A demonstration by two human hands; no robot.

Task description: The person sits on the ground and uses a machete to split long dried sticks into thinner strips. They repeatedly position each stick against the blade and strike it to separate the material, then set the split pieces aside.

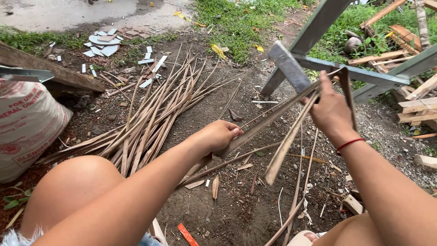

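Left hand (217,135) is closed round the lower end of a long flat palm-leaf strip (266,123), thumb on top, holding it slanted up twd the right. Right hand (331,109) grips the strip's upper end w/ fingers curled, just below a grey metal frame (314,34); red string bracelet (348,144) on that wrist. A 2nd, paler strip (287,146) hangs down from the right hand, its free end pointing at the ground btwn the 2 arms. A thin dark piece (348,95) sticks up past the right hand's knuckles; can't tell if it's part of the same strip.

Strip is off the ground, spanning hand to hand over bare dirt (214,214). Left of it, near the left forearm, lies a fanned pile of similar dry strips (154,109), ends spread twd the top. Thin ribs and small scraps (296,200) litter the dirt under the hands.

Far left: a white printed sack (25,125), w/ a wooden plank (50,70) above it. Broken white tile bits (104,43) sit near the top left, by the grass edge. Right side: stacked wood offcuts (416,107) behind the frame. Both bare knees show at the bottom, and an orange scrap (186,234) lies btwn them.
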